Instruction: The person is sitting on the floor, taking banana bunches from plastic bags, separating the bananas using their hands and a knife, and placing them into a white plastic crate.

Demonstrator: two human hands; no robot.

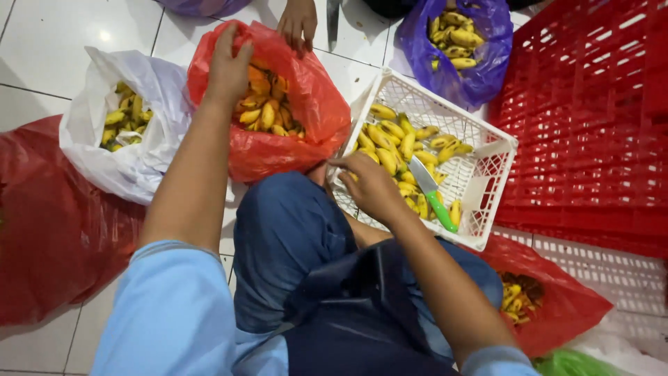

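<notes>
Bare floor point(49, 42) shows only at the upper left of the frame and in a narrow strip at top centre. The red bag point(278, 104) fills the upper middle, with the left hand point(229, 66) on its rim and another person's hand point(298, 24) at its far edge. The white bag point(139, 125) blocks the left, touching the red one. The basket point(480, 136) at centre right is open on top, where the knife point(431, 191) lies. Red crates point(591, 118) wall the right.

A white plastic bag of small yellow bananas point(129, 132) sits at upper left, a purple plastic bag of bananas point(459, 49) at top centre-right, and stacked red plastic crates point(591, 118) fill the right side.
</notes>
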